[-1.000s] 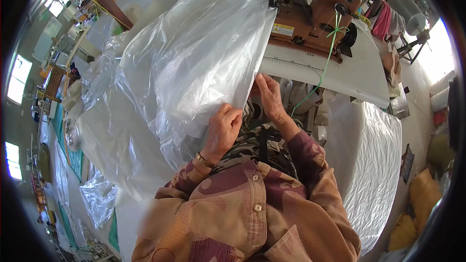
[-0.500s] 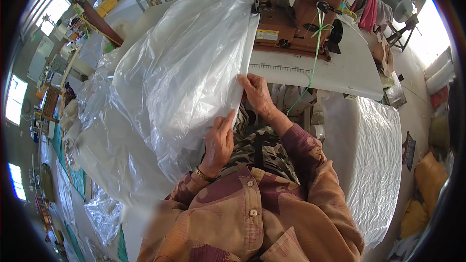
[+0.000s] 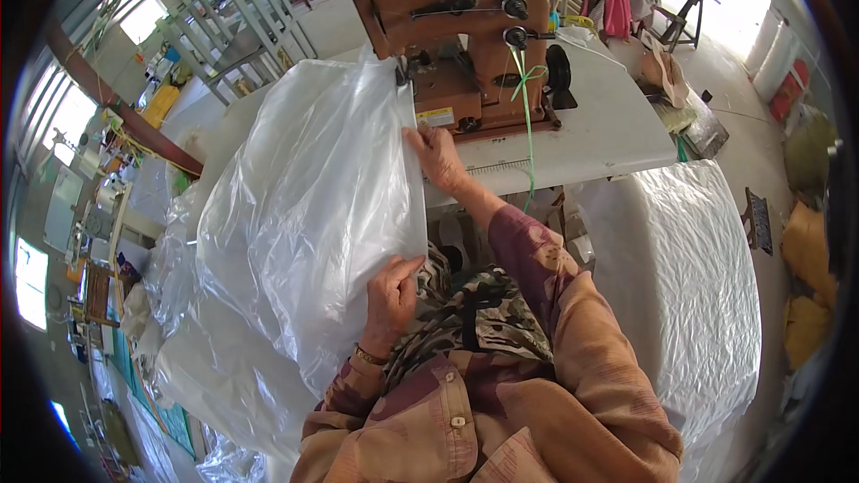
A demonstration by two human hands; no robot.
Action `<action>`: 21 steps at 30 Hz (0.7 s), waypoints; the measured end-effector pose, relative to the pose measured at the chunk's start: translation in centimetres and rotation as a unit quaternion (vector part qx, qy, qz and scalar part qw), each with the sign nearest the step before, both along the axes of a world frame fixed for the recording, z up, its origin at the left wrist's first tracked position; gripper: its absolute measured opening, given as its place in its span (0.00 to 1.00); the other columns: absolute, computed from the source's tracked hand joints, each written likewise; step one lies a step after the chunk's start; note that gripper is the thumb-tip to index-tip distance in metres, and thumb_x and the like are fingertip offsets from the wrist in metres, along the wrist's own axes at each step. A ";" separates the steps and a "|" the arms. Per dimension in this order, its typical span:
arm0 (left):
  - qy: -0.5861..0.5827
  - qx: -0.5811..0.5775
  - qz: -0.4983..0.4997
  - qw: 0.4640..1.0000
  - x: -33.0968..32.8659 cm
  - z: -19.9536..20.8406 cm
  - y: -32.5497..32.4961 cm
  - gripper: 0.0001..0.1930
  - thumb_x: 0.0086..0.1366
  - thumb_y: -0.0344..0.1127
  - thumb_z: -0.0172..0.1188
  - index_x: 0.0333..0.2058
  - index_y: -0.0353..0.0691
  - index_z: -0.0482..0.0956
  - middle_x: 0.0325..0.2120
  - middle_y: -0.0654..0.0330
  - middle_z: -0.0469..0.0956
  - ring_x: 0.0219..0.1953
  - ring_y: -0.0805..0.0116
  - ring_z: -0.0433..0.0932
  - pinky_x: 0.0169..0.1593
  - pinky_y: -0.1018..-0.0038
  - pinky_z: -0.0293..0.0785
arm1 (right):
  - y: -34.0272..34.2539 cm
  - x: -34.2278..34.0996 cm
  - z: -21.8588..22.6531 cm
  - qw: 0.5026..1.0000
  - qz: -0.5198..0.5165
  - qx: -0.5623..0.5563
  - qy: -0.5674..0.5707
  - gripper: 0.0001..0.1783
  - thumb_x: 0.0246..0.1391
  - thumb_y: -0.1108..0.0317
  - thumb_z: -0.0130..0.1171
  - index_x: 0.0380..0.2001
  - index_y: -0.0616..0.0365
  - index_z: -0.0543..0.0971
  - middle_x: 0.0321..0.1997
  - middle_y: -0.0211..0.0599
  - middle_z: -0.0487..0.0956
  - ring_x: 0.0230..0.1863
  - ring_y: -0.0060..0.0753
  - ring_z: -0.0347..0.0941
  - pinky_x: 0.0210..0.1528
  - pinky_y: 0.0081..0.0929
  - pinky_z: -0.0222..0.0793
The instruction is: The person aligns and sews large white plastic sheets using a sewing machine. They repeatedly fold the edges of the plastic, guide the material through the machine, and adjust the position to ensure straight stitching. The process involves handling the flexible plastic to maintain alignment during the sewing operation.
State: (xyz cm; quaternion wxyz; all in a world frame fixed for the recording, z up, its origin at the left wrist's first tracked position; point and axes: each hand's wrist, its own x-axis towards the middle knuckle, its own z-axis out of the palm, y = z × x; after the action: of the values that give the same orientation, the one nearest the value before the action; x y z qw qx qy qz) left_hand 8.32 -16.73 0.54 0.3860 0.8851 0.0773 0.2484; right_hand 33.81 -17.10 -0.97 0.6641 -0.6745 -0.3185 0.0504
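A large sheet of clear, wrinkled plastic film spreads over the left side of the sewing table and hangs toward my lap. Its straight right edge runs up to the needle area of a brown industrial sewing machine. Just in front of the machine, my right hand pinches that edge between thumb and fingers. Lower down, by my lap, my left hand has its fingers closed on the same edge. Green thread hangs from the machine's front, right of my right hand.
The white tabletop carries a ruler strip along its near side. Beside my right arm stands a big stack of whitish film. Metal racks are behind the table; a brown post slants at the left.
My right hand has slid up the film's edge toward the machine, and my left hand is now farther from it. The view has shifted, showing more of the machine and the room behind.
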 end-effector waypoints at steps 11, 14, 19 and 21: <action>-0.030 0.097 0.010 0.995 9.1 3.4 4.1 0.11 0.56 0.20 0.51 0.35 0.34 0.81 0.25 0.51 0.75 0.27 0.51 0.77 0.32 0.63 0.72 | -0.8 -0.1 0.0 0.999 0.019 0.051 0.004 0.25 0.63 0.57 0.56 0.20 0.68 0.70 0.14 0.37 0.64 0.20 0.24 0.56 0.24 0.34 0.58; -0.051 0.148 0.047 0.987 10.5 3.4 4.8 0.10 0.55 0.21 0.52 0.34 0.34 0.80 0.27 0.51 0.75 0.28 0.49 0.77 0.33 0.60 0.72 | -1.1 -0.7 0.7 0.997 0.049 0.045 0.034 0.25 0.64 0.58 0.55 0.18 0.67 0.70 0.13 0.34 0.64 0.20 0.24 0.56 0.24 0.33 0.58; -0.083 0.192 0.092 0.974 13.0 3.2 4.2 0.09 0.55 0.23 0.54 0.35 0.36 0.79 0.29 0.53 0.74 0.30 0.48 0.76 0.34 0.57 0.73 | -0.9 -0.6 1.0 0.992 0.066 0.069 0.082 0.25 0.65 0.58 0.55 0.17 0.63 0.69 0.14 0.25 0.63 0.20 0.17 0.55 0.21 0.28 0.57; -0.076 0.216 0.100 0.968 13.1 2.9 3.6 0.10 0.55 0.25 0.55 0.38 0.35 0.77 0.31 0.52 0.73 0.33 0.48 0.76 0.35 0.57 0.72 | -0.6 -0.2 0.4 0.995 0.056 0.079 0.038 0.25 0.65 0.57 0.55 0.17 0.61 0.69 0.15 0.23 0.63 0.21 0.15 0.55 0.21 0.26 0.56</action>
State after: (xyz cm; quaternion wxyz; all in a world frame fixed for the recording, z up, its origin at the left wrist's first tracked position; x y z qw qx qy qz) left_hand 21.38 -13.17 3.44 0.1634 0.9136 0.0804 0.3635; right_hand 33.56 -17.70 -0.53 0.7228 -0.5990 -0.3333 0.0874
